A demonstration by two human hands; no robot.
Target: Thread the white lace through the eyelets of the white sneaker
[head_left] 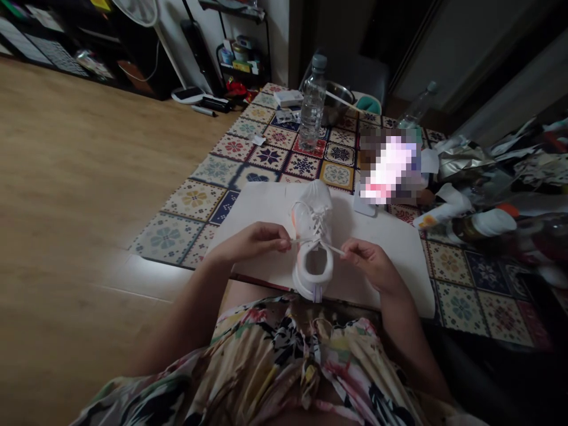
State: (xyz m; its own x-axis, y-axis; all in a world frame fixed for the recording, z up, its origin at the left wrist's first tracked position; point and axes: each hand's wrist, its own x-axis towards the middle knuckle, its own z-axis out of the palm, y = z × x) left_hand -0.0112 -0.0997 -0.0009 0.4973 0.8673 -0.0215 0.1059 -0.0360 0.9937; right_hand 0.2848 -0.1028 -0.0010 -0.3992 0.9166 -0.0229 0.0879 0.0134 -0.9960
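A white sneaker (313, 275) rests on a white sheet (261, 210) at the near edge of the table, its toe pointing away from me and its heel towards me. Left of the ankle opening, my left hand (266, 238) pinches one end of the white shoelace (332, 247). On the other side, my right hand (367, 260) grips the opposite end between thumb and fingers. Both lace ends stretch out sideways from the top of the shoe's tongue. Below them, the lacing crosses down the front of the shoe.
Behind the sneaker stands a clear water bottle (313, 106), near a metal bowl (339, 97). A pixelated bright screen (390, 168) is at the right, beside a white tube (444, 208) and a white-capped jar (483, 226). The patterned tablecloth (190, 198) ends at the left above wooden floor.
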